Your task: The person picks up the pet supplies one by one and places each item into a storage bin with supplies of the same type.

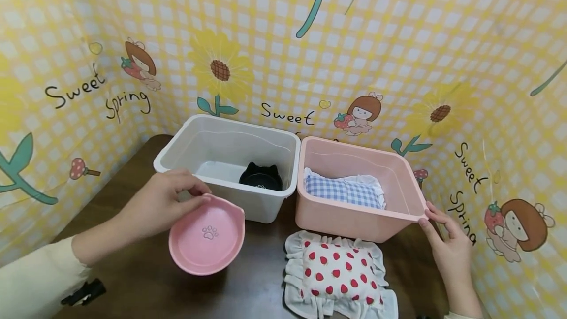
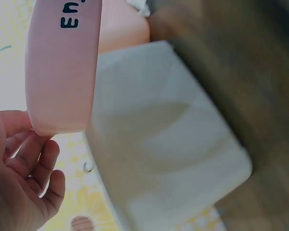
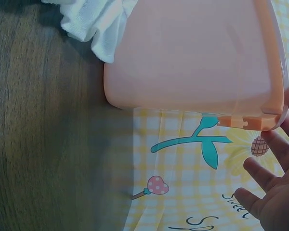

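Note:
My left hand (image 1: 170, 201) pinches the rim of a pink pet bowl (image 1: 208, 235) between thumb and fingers. The bowl has an eared edge and a paw print, and is tilted in the air before the white bin (image 1: 230, 187). Dark letters show on the bowl's side (image 2: 62, 72) in the left wrist view. With thumb and forefinger, my right hand (image 1: 452, 245) grips the front right rim corner of the pink bin (image 1: 350, 220). Inside that bin lies a blue checked pillow (image 1: 343, 190). A black cat-eared bowl (image 1: 260, 176) sits in the white bin, its lower part hidden by the wall.
A frilled strawberry-print pillow (image 1: 338, 274) lies on the dark wooden table (image 1: 146, 279) before the pink bin. The two bins stand side by side against a yellow checked cloth backdrop (image 1: 283, 63), which also rises at both sides.

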`<state>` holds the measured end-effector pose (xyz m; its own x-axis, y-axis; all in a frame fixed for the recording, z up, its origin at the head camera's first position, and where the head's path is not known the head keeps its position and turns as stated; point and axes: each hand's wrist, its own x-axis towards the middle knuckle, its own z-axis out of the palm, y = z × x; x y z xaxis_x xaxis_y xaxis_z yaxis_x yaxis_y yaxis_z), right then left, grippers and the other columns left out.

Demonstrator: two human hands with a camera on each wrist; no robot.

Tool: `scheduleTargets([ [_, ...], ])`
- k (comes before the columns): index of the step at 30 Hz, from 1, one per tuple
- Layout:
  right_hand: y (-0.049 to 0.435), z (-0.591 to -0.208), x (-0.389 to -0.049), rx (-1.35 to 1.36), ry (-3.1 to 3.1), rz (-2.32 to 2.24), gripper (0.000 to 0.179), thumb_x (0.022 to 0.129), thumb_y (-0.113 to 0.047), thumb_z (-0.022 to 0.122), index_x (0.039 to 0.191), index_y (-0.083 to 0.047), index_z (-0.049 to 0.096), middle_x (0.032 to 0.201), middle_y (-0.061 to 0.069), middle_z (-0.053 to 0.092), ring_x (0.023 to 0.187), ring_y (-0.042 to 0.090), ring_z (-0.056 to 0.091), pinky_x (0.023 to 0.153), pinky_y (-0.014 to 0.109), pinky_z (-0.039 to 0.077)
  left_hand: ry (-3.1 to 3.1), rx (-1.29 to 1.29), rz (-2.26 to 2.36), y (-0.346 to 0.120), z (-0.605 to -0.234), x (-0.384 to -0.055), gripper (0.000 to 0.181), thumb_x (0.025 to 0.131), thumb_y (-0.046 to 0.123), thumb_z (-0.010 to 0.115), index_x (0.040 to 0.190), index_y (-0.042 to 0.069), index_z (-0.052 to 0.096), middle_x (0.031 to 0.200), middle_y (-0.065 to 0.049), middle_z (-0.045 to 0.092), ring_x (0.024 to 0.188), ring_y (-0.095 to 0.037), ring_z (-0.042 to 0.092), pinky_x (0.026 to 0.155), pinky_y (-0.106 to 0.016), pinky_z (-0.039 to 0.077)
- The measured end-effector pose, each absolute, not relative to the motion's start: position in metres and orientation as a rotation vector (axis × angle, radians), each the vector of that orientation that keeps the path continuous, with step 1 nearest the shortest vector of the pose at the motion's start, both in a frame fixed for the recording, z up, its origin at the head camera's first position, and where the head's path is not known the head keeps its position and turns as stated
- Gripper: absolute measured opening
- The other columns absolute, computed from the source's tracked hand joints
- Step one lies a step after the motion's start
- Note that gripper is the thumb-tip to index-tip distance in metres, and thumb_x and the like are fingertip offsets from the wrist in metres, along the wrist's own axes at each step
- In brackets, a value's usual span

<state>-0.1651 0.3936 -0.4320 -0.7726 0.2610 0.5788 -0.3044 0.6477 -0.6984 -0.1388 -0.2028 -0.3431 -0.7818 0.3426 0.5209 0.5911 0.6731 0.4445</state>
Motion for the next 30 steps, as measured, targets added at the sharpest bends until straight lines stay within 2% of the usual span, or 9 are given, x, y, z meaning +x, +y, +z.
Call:
scheduleTargets([
  [9, 0.394, -0.425, -0.166, 0.065, -2.202, 1.061, 0.025, 0.089, -0.005, 0.079, 0.114, -0.004, 0.076, 0.131, 0.004, 0.071, 0.124, -0.008, 0.057, 0.106, 0.008, 0.036, -2.382, -0.758, -0.741, -0.210, -0.286, -0.152, 0.023, 0.079, 0.008, 0.088, 0.089, 0.026, 0.078, 0.085, 0.017, 0.070, 0.082, 0.000, 0.062, 0.073, -0.012, 0.046],
  [16, 0.394, -0.427, -0.165, 0.052, -2.201, 1.055, 0.026, 0.089, -0.005, 0.079, 0.114, -0.004, 0.076, 0.131, 0.005, 0.071, 0.125, -0.006, 0.057, 0.106, 0.009, 0.037, -2.377, -0.771, -0.633, -0.207, -0.252, -0.167, 0.021, 0.080, 0.006, 0.087, 0.088, 0.023, 0.079, 0.083, 0.014, 0.070, 0.081, -0.003, 0.063, 0.071, -0.010, 0.045],
  [24, 0.397, -0.431, -0.166, 0.060, -2.190, 1.013, 0.025, 0.087, -0.005, 0.080, 0.112, -0.006, 0.077, 0.129, 0.006, 0.071, 0.124, -0.005, 0.058, 0.105, 0.009, 0.037, -2.398, -0.865, -0.455, -0.207, -0.221, -0.200, 0.017, 0.083, 0.009, 0.085, 0.090, 0.024, 0.079, 0.087, 0.011, 0.069, 0.080, -0.007, 0.059, 0.066, -0.023, 0.048],
  [30, 0.396, -0.433, -0.166, 0.071, -2.199, 1.016, 0.024, 0.088, -0.005, 0.080, 0.112, -0.006, 0.077, 0.129, 0.006, 0.071, 0.125, -0.005, 0.057, 0.105, 0.008, 0.036, -2.457, -0.882, -0.339, -0.211, -0.212, -0.231, 0.011, 0.086, 0.010, 0.083, 0.092, 0.019, 0.079, 0.085, 0.002, 0.067, 0.078, -0.013, 0.057, 0.065, -0.033, 0.047],
])
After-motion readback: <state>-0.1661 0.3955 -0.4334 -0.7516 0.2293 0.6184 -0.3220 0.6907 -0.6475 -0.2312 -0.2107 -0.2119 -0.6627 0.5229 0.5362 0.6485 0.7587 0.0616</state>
